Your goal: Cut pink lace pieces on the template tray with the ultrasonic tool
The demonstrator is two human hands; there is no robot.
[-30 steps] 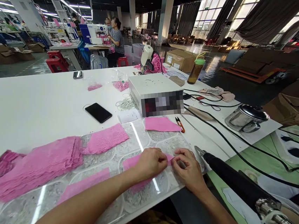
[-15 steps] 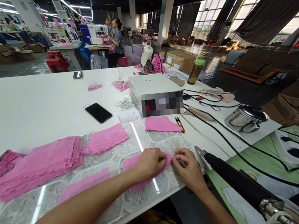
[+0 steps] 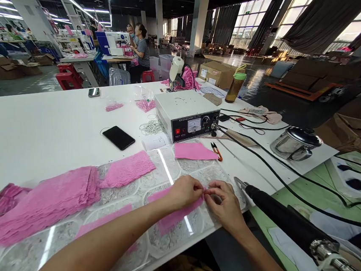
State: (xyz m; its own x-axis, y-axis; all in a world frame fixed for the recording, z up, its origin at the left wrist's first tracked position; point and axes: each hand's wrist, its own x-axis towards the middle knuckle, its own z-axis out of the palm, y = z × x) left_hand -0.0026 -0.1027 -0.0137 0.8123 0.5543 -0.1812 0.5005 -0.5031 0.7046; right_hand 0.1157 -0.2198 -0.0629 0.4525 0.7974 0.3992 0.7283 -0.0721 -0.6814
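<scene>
A thin pink fabric piece [image 3: 172, 221] lies on the patterned clear mat [image 3: 165, 245] at the table's front. My left hand [image 3: 186, 191] is closed over its right end, thumb and fingers pinching the edge. Right beside it, my right hand [image 3: 222, 199] pinches the same corner between thumb and forefinger, its other fingers curled. The fingertips of both hands nearly meet, so the pinched bit is mostly hidden. Under my left forearm lies another pink piece [image 3: 105, 219], partly covered. A single pink piece [image 3: 195, 151] rests just beyond my hands.
Stacked pink fabric [image 3: 52, 194] and a smaller pile [image 3: 128, 168] are at left. Thread snips [image 3: 216, 151] lie beyond my right hand. A black-handled tool [image 3: 281, 219] with a metal tip points in from the right. Behind stand a control box [image 3: 195, 125], a phone [image 3: 118, 137] and a lidded glass mug [image 3: 296, 143].
My hands have drawn closer together, my right hand shifting slightly left. Less of the pink fabric shows between the fingertips.
</scene>
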